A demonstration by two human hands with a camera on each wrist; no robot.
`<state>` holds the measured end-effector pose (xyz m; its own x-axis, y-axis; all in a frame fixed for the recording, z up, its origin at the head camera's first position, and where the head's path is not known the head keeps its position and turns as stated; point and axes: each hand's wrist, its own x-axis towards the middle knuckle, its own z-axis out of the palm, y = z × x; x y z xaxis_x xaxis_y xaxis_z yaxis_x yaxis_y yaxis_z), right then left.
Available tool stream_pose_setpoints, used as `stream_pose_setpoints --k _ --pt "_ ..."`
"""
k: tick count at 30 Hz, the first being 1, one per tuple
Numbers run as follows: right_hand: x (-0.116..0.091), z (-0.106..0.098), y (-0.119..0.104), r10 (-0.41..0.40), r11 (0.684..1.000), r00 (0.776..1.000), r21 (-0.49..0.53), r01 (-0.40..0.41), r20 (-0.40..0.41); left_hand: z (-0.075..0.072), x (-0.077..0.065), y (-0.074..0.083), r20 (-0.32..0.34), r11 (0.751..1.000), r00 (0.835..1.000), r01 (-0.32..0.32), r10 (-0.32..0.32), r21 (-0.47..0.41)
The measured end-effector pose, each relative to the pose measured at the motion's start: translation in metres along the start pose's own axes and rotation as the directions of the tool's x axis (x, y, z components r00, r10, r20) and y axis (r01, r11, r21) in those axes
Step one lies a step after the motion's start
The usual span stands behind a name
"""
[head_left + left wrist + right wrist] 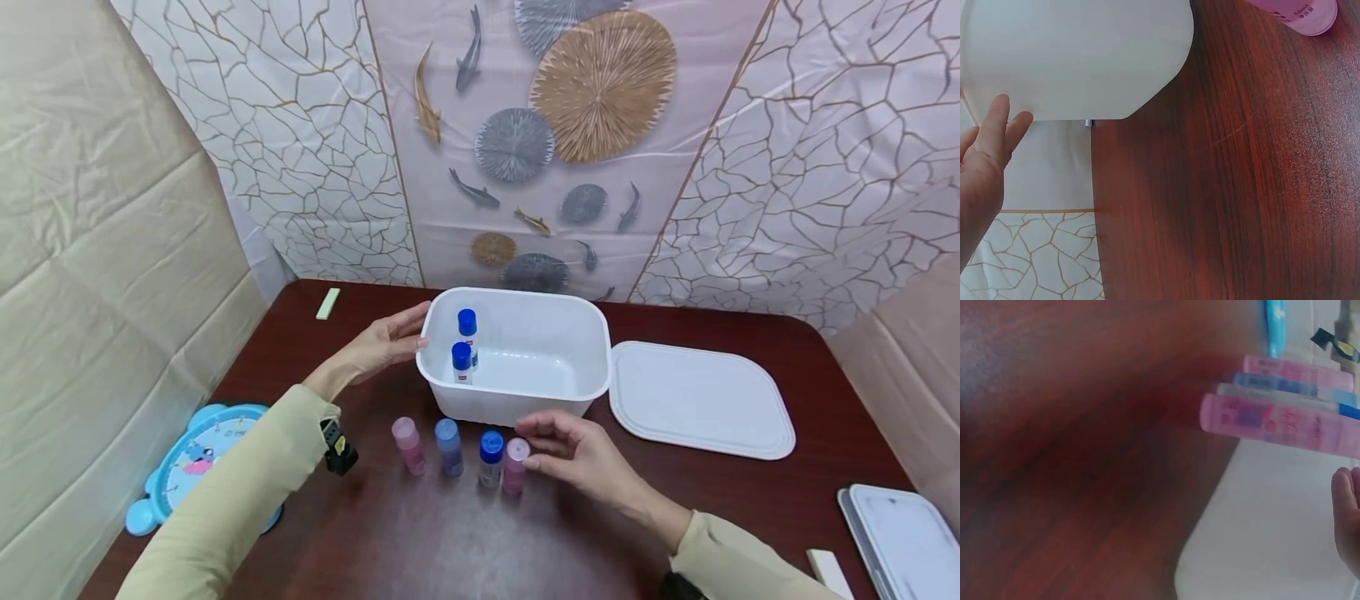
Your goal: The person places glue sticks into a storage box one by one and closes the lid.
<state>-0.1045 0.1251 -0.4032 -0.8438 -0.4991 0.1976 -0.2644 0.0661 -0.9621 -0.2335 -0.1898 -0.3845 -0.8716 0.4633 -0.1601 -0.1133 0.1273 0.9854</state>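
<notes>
The right pink bottle point(514, 473) stands upright on the desk point(465, 550), in front of the box point(517, 407) and at the right end of a row of four. It looks light, with smooth, clear, fairly stiff plastic that could be slippery. It seems narrow and easy to tip, so a pinch around the upper body, just under the cap, should serve best. The right hand point(581, 462) is just beside it, thumb and fingers apart and holding nothing; the right wrist view shows a gap between fingers and bottle.

Leftward come the blue-capped bottle point(491, 462), very near it, then the pale blue bottle point(449, 450) and the left pink bottle point(409, 446), which likely handle the same way. The left hand point(378, 343) rests against the box's left end, its fingers extended. The box looks light and stiff, best steadied at its rim; two bottles point(464, 340) with blue caps stand at its left inside.

A white lid point(697, 400) lies flat right of the box. The desk is dark, wood-grained and somewhat glossy. A blue dial point(202, 458) lies at the left, a green strip point(327, 303) at the back. Patterned sheeting point(315, 150) hangs behind, with beige cloth point(112, 208) on the left.
</notes>
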Motion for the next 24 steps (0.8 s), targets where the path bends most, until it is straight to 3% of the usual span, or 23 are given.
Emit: stream_pose_setpoints --k 9,24 --pt "-0.001 0.004 0.011 0.038 0.999 0.999 -0.016 -0.037 0.026 0.0 -0.001 -0.001 0.009 1.0 1.0 -0.003 0.003 -0.02" --pt "-0.004 -0.004 0.005 -0.029 0.996 1.0 -0.081 0.029 0.002 0.0 -0.002 0.002 0.019 1.0 1.0 -0.018 0.018 -0.011"
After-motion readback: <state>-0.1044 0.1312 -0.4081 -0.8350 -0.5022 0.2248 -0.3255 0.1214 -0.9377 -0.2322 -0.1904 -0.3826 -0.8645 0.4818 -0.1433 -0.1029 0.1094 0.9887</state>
